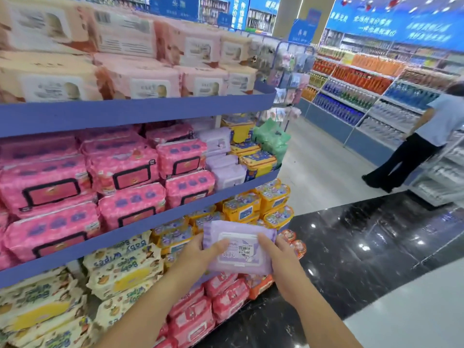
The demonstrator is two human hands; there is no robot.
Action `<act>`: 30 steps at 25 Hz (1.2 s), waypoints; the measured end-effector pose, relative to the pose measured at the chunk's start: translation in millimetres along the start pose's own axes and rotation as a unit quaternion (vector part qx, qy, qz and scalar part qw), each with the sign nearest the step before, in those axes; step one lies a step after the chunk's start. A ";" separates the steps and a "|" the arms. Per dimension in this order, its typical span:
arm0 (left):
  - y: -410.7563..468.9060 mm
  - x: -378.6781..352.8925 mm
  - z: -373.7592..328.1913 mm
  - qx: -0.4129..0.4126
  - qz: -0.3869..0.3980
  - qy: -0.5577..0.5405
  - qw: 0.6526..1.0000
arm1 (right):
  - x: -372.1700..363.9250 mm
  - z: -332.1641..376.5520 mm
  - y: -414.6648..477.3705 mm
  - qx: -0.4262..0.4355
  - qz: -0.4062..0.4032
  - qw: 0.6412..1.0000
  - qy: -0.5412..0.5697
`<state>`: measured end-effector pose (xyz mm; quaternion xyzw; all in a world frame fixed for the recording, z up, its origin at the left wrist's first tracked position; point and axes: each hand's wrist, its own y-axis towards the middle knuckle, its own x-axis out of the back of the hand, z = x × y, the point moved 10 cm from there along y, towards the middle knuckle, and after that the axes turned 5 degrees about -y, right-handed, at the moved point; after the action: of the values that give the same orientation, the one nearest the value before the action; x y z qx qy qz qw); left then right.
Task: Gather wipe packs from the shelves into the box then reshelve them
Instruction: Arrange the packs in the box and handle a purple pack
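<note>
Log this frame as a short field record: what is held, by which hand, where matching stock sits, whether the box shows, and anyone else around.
held item: lavender wipe pack, lid and price sticker facing up
left hand: grips the pack's left end, thumb on top
right hand: grips the pack's right end, thumb on top
position: in front of the lower shelves, off any shelf
matching stock: lavender packs on the middle shelf, beside pink packs
box: not in view
bystander: one person at the far drinks aisle
</note>
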<state>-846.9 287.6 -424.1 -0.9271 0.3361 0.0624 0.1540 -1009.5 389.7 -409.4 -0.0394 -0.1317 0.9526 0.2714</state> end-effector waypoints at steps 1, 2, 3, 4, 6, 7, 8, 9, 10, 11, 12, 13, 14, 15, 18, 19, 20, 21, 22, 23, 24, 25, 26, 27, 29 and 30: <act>22.0 -11.7 -7.3 0.000 0.009 0.003 1.000 | 12.5 8.7 19.2 0.006 -0.002 1.000 0.002; 48.2 -21.6 -16.0 -0.004 0.013 0.006 1.000 | 24.5 20.7 42.3 0.012 -0.002 1.000 0.004; 68.7 -30.6 -28.1 -0.006 0.009 0.008 1.000 | 34.3 33.6 62.8 0.019 -0.001 1.000 0.004; 89.7 -37.7 -40.4 -0.006 0.004 0.014 1.000 | 43.9 45.9 83.9 0.026 0.001 1.000 0.006; 132.7 -51.7 -67.1 -0.014 -0.006 0.039 0.999 | 60.6 70.2 126.4 0.038 0.011 0.999 0.011; 157.9 -58.0 -79.6 -0.020 -0.015 0.057 0.998 | 68.9 82.1 152.4 0.043 0.019 0.999 0.009; 179.5 -62.0 -90.0 -0.026 -0.031 0.070 0.997 | 75.2 90.8 178.7 0.045 0.029 0.999 0.007; 198.7 -66.1 -101.1 -0.041 -0.047 0.078 0.995 | 79.4 98.2 206.2 0.048 0.042 0.998 0.005; 218.2 -64.8 -108.7 -0.054 -0.073 0.083 0.992 | 81.5 105.2 234.2 0.055 0.058 0.997 -0.001; 232.7 -63.3 -115.8 -0.064 -0.100 0.095 0.988 | 81.0 111.9 259.1 0.064 0.079 0.995 -0.012; 247.9 -57.0 -122.6 -0.077 -0.139 0.106 0.982 | 77.5 120.3 286.3 0.077 0.112 0.990 -0.031; 257.8 -48.9 -129.4 -0.090 -0.176 0.118 0.973 | 72.4 127.7 309.7 0.094 0.147 0.983 -0.060; 263.7 -39.1 -134.7 -0.100 -0.210 0.131 0.964 | 66.1 134.7 329.4 0.111 0.177 0.974 -0.092; 266.5 -29.6 -141.5 -0.106 -0.240 0.150 0.953 | 58.1 142.8 346.1 0.127 0.204 0.962 -0.127; 269.3 4.9 -161.7 -0.098 -0.317 0.208 0.920 | 16.9 163.1 384.8 0.167 0.288 0.919 -0.209; 269.2 14.5 -170.9 -0.090 -0.337 0.231 0.908 | 1.7 171.6 395.7 0.182 0.298 0.911 -0.219; 270.9 28.5 -175.6 -0.080 -0.362 0.250 0.895 | -13.2 176.9 407.6 0.197 0.304 0.904 -0.226; 273.9 35.4 -183.9 -0.079 -0.372 0.263 0.886 | -26.6 178.9 416.9 0.203 0.316 0.898 -0.230; 279.8 42.7 -186.2 -0.077 -0.377 0.272 0.882 | -37.8 177.4 424.6 0.197 0.328 0.894 -0.233; 286.1 43.2 -185.9 -0.074 -0.368 0.283 0.883 | -44.5 172.2 430.8 0.187 0.333 0.892 -0.242; 291.7 38.9 -183.3 -0.063 -0.358 0.299 0.882 | -47.3 166.1 435.8 0.180 0.331 0.891 -0.255; 296.8 33.1 -178.9 -0.045 -0.352 0.320 0.878 | -48.1 160.5 439.7 0.175 0.328 0.890 -0.263; 301.7 28.8 -174.0 -0.026 -0.351 0.341 0.872 | -47.7 156.6 441.9 0.172 0.327 0.890 -0.267; 304.7 24.3 -171.4 -0.019 -0.355 0.351 0.866 | -46.8 154.1 442.6 0.171 0.325 0.891 -0.267; 302.1 20.4 -171.7 -0.031 -0.373 0.348 0.860 | -46.0 149.3 442.6 0.162 0.317 0.894 -0.272; 298.9 21.4 -174.0 -0.043 -0.385 0.338 0.858 | -45.4 147.8 443.3 0.160 0.310 0.896 -0.276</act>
<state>-1020.4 0.5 -337.2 -0.9521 -0.0189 -0.3051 0.0029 -1217.2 -30.8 -387.7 0.2305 -0.0288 0.9691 -0.0826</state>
